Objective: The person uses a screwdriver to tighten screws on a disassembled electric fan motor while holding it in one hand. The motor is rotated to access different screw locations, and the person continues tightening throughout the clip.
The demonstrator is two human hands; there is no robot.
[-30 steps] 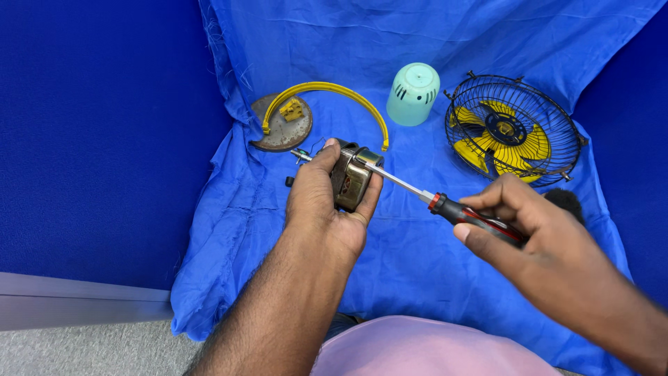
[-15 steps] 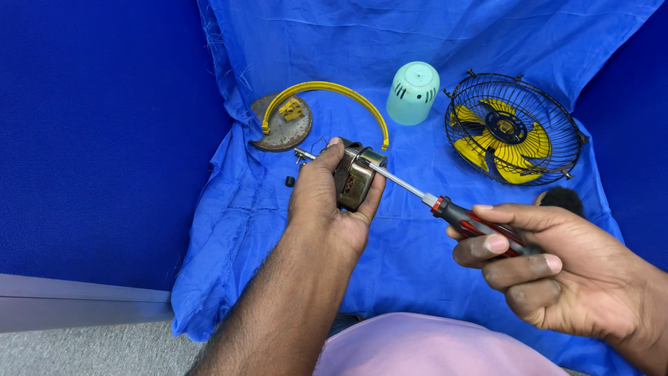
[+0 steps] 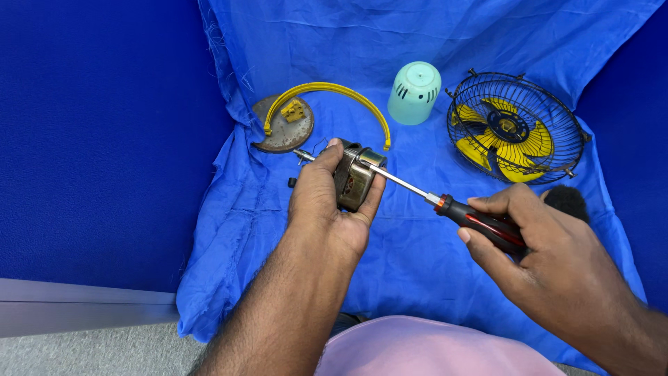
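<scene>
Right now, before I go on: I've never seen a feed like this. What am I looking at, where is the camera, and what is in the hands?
There is no machine here, only a person's two bare hands. The single picture comes from a camera on that person's head, looking down at the work.

The left hand grips a small metal motor, with a thin shaft sticking out at its far side. The right hand holds a screwdriver by its black and red handle, with the tip at the motor.

All lies on a blue cloth. On it: a round grey plate, a yellow arc, a pale green cap, and a black wire fan cage with yellow blades inside. A small dark piece lies near the left hand.
</scene>
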